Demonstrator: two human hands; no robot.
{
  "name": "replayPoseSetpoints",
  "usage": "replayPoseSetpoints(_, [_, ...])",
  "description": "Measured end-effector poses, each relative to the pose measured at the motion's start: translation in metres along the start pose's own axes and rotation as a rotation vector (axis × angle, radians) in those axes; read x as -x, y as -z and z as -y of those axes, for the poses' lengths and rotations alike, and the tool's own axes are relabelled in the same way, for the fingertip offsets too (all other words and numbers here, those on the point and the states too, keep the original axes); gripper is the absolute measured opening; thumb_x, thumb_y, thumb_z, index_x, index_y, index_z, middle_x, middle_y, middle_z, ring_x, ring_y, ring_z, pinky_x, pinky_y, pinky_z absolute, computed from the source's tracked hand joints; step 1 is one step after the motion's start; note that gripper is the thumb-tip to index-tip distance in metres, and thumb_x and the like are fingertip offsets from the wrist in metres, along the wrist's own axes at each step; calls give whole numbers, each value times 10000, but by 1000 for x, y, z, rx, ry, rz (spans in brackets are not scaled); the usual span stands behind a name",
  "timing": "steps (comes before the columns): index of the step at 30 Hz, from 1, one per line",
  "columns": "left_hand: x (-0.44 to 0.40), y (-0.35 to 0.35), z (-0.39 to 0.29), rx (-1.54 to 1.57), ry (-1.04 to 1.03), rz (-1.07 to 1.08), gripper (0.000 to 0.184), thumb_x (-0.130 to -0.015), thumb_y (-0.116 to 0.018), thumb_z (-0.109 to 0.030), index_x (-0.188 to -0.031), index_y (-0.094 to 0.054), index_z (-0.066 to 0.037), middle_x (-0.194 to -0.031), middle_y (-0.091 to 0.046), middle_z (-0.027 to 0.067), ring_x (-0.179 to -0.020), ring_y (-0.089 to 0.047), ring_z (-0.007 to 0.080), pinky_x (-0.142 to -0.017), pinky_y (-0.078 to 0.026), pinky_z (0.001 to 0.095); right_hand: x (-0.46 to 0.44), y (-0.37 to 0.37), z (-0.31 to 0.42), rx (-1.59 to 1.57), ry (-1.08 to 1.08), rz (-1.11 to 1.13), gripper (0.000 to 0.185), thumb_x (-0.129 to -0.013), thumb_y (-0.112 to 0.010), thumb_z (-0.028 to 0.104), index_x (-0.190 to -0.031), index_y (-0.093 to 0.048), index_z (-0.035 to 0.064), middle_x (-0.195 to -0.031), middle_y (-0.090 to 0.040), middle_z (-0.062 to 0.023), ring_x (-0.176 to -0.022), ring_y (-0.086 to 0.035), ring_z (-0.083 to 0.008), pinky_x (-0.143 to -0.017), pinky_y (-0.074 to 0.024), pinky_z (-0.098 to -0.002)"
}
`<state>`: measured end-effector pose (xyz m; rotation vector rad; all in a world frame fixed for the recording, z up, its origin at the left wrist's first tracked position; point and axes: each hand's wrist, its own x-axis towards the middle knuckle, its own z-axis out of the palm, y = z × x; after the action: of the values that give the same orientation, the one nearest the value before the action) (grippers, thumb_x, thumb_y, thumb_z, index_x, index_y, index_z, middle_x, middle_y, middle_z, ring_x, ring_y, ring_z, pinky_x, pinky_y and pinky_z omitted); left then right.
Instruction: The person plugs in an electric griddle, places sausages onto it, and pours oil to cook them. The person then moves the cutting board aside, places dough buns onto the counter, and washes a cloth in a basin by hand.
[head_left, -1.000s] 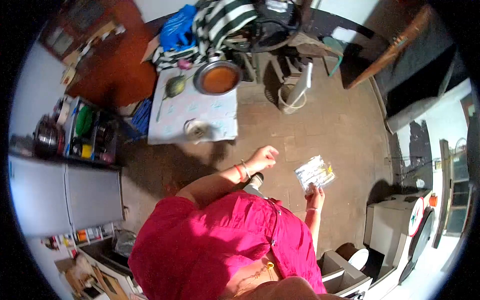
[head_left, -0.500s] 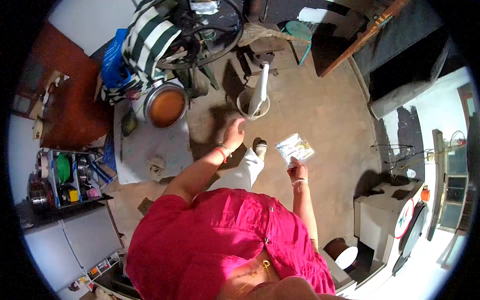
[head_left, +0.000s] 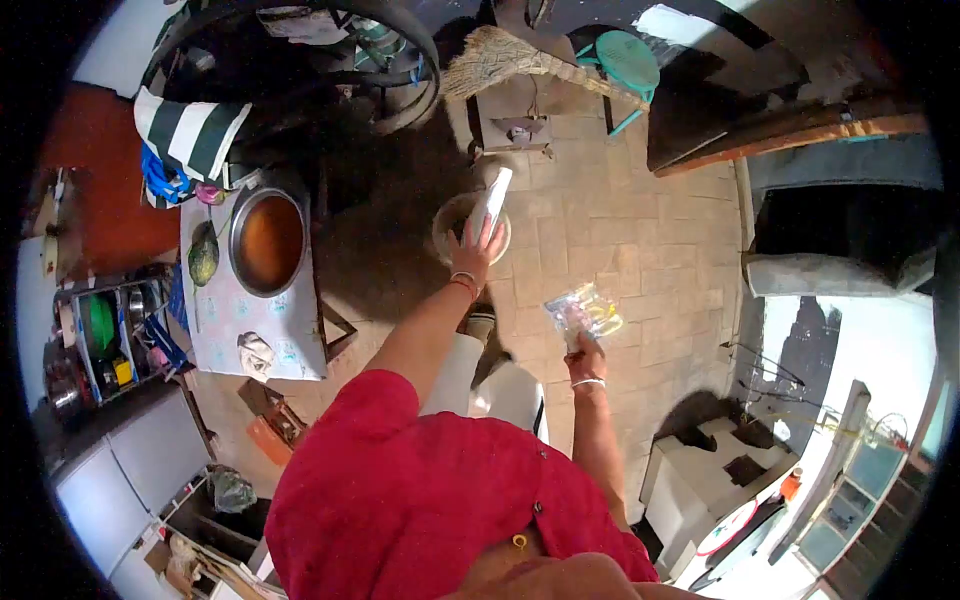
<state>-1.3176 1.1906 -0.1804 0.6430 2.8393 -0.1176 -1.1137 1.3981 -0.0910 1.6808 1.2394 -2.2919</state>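
Pinched by our right hand point(head_left: 585, 359) at its near edge, the plastic packet point(head_left: 584, 311) looks light, floppy; our left hand point(head_left: 474, 257), grip unclear.

A clear, crinkled plastic packet point(head_left: 588, 308) with pale and yellow contents juts forward from the right hand's fingers point(head_left: 577, 345), which pinch its near edge; the yellow shows toward its right side. Under the left hand's spread fingers point(head_left: 484, 230) is a pale, round, open-topped bin point(head_left: 438, 235). A narrow white slab point(head_left: 494, 192) leans out of it, tilted, its upper end beyond those fingertips; contact is unclear.
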Motion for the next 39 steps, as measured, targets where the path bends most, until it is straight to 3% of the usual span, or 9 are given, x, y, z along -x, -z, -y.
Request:
replayPoseSetpoints(1, [0,1,5,-56,-38,-3,754,-843,-529,-94,-1457,-127,-266,-1516,-104,94,-1297,-315,338,-927,-388,583,-9,-4,4,8,-8,34,77,-817,-594,176,-851,-570,111,-741,-532,-9,-566,-475,-133,-471,-392,-278])
replayPoseSetpoints(5, [-6,1,14,112,-4,-10,688,-829,-514,-51,-1438,-215,-164,-1432,-242,195,-1059,-536,326,-701,-536,378,-43,-33,15,180,6,157,140,-812,-593,185,-878,-567,64,-711,-535,-23,-513,-471,-128,-439,-397,-267])
replayPoseSetpoints(11, [-21,-13,17,845,501,59,446,-852,-517,-106,-1289,-429,-124,-1032,-609,201,-837,-604,385,-681,-497,438,-91,-104,22,468,144,330,191,-821,-615,212,-854,-578,28,-657,-533,-30,-471,-474,-109,-409,-381,-252])
replayPoseSetpoints(15, [-21,-63,19,1167,844,-209,253,-889,-529,-271,-874,-614,-34,-751,-615,216,-753,-595,402,-640,-447,465,-135,-140,7,703,382,453,172,-831,-597,184,-840,-571,14,-597,-527,-54,-478,-507,-124,-433,-409,-276])
replayPoseSetpoints(18, [-20,-74,23,990,664,-307,298,-907,-493,-315,-878,-602,-40,-750,-601,230,-748,-582,419,-636,-444,470,-116,-175,28,962,754,495,175,-820,-584,152,-874,-565,-13,-624,-549,-112,-545,-534,-163,-512,-446,-320])
replayPoseSetpoints(25, [-30,-23,12,1011,682,-259,290,-932,-434,-302,-898,-575,-51,-849,-602,224,-788,-569,424,-657,-451,485,-125,-197,31,1446,569,588,310,-764,-614,206,-975,-553,-12,-920,-627,-226,-911,-584,-416,-776,-473,-461])
replayPoseSetpoints(33, [-28,1,-1,940,633,-162,208,-888,-487,-221,-1008,-579,-78,-1014,-577,179,-889,-580,380,-745,-483,456,-237,-261,-16,1482,419,540,402,-817,-629,245,-1069,-449,-12,-861,-617,-232,-716,-641,-360,-541,-516,-417])
replayPoseSetpoints(38, [-10,1,4,977,664,-194,348,-892,-529,-204,-1204,-474,-59,-993,-575,192,-923,-572,331,-815,-476,404,-197,-272,28,1563,-10,696,401,-871,-590,236,-1181,-440,29,-839,-624,-207,-694,-642,-313,-438,-493,-350])
replayPoseSetpoints(39, [-4,4,7,989,674,-204,363,-888,-535,-193,-1219,-460,-66,-990,-576,192,-927,-573,324,-823,-476,399,-218,-254,20,1744,374,918,450,-872,-584,262,-1226,-436,27,-903,-629,-210,-778,-638,-319,-545,-505,-367])
